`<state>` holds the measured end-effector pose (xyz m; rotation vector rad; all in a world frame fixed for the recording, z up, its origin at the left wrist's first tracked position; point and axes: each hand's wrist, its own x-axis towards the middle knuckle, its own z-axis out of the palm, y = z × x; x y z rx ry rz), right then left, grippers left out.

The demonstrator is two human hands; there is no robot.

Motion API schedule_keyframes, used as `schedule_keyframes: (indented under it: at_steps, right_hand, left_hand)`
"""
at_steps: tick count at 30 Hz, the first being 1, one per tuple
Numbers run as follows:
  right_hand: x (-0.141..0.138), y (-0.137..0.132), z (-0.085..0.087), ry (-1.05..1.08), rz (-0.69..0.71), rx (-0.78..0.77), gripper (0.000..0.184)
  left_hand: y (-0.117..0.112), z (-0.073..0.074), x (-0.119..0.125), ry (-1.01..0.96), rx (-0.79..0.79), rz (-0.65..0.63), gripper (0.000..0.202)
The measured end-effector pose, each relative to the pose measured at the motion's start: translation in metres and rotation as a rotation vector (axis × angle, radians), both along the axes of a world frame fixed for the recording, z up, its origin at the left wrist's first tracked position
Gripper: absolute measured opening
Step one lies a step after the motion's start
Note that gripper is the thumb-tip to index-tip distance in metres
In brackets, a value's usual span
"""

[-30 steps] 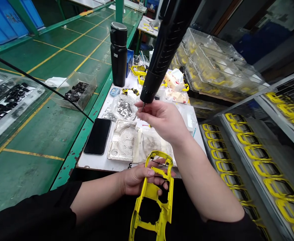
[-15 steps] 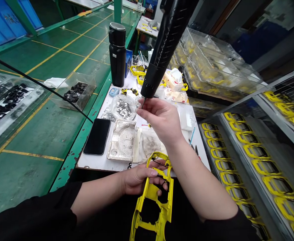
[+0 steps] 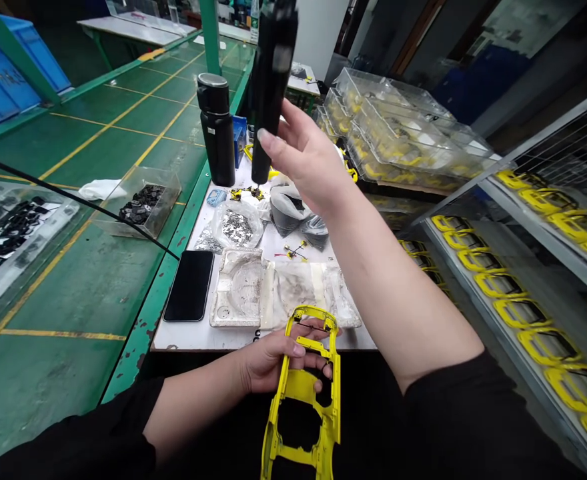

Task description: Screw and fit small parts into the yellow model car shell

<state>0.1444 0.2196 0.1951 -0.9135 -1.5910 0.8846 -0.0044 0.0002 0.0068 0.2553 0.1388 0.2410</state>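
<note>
Item: yellow plastic frame, open-latticed, held just off the near edge of the white table, clasped by the left hand with fingers curled through it. Item: right hand, raised and open, fingers spread beside a suspended black electric screwdriver, above the table's far half; whether they touch it cannot be told. Also on the table: black phone, black flask. Risk: the frame's thin struts could crack under a hard one-handed grip; a swinging screwdriver could strike the frame or flask.
</note>
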Motion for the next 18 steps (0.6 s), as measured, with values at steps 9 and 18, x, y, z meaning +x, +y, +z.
schedule_keyframes:
  at_steps: [9,18]
  right_hand:
    - [-0.009,-0.086,0.027,0.202,0.31,-0.14,0.055]
    - [0.041,-0.18,0.004,0.39,0.048,-0.165,0.045]
  left_hand:
    - [0.0,0.002,-0.002,-0.008,-0.002,-0.018,0.067]
    - [0.0,0.007,0.0,0.031,0.021,0.006,0.074]
